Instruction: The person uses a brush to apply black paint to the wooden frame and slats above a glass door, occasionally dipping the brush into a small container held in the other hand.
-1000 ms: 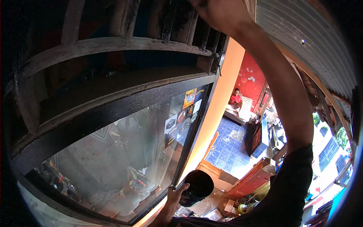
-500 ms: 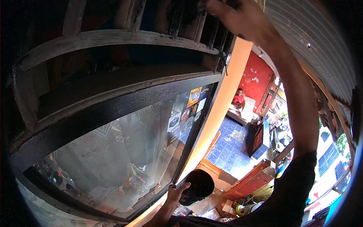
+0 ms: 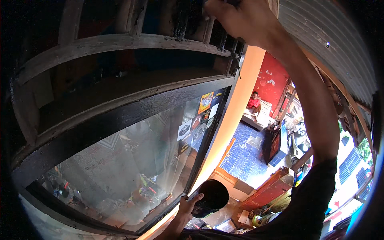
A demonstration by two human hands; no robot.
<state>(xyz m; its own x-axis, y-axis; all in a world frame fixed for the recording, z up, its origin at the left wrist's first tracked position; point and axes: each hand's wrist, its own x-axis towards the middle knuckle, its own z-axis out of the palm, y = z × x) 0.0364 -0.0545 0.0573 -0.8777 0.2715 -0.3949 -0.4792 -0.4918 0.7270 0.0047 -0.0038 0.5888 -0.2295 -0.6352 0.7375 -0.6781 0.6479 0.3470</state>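
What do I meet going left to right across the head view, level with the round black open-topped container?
Large hazy glass pane, left hand, black container, long weathered red panel, black fabric sleeve.

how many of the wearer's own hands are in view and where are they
2: the left hand grips a dark container at lower centre; the right hand is raised near the slats, partly cut off by the top edge.
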